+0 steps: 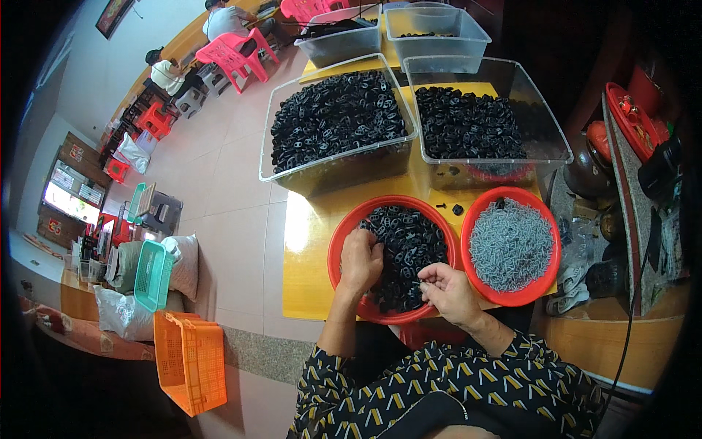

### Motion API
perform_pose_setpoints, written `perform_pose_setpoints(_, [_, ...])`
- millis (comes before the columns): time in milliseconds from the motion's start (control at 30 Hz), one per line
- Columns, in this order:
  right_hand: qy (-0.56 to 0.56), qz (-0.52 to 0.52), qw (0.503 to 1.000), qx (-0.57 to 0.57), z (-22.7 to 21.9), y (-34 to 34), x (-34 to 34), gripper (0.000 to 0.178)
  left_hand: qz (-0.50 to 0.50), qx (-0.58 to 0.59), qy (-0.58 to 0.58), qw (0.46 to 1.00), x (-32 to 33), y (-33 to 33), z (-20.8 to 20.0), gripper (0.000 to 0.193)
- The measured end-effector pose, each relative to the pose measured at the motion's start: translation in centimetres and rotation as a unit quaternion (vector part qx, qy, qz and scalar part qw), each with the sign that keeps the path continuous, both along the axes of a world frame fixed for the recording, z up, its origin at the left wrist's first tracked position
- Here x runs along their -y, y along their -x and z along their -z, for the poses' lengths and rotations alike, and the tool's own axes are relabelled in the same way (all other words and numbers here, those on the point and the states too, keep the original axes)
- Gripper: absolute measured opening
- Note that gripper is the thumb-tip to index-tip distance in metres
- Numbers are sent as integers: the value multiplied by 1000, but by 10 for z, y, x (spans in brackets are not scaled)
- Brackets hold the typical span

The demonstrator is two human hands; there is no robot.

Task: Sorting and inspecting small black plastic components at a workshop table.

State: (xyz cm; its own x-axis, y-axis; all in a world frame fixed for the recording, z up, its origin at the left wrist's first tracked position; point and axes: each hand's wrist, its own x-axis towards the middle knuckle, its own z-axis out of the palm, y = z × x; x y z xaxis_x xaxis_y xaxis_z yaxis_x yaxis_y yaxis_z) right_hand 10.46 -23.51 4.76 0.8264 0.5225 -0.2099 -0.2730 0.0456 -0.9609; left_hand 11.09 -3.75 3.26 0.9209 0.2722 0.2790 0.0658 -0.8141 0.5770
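A: Nearest cam, patterned shirt (409, 388) is seen, approx. 6 o'clock from red bowl (395, 200). Hands?

B: R hand (447, 293) is held at bowl's 4 o'clock, thumb & finger in narrow pinch; whether sth tiny is gripped can't be told. L hand (360, 260) is placed inside at 9, fingers curled over black parts (413, 238); anything held is hidden.

A: Next?

B: Grey screws (512, 245) are held in 2nd bowl (515, 297), just beside at 3, same yellow table (311, 271). Black parts are also kept in clear bin (344, 172) at 11 & another bin (548, 135) at 1.

A: Far end?

B: Pink chair (232, 58), approx. 11; seated person (167, 77), approx. 10.
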Motion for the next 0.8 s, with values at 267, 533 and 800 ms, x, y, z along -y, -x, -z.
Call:
perform_pose_setpoints(267, [6,0,1000,-11,0,0,-1,13,12,47,571,820,-2,22,-11,16])
perform_pose_setpoints(533, [-32,-26,999,-18,-9,-3,-11,12,89,26,814,574,12,63,-10,25])
perform_pose_setpoints(800, [-39,-40,998,-16,-17,1,-16,12,96,4,797,596,26,77,-4,20])
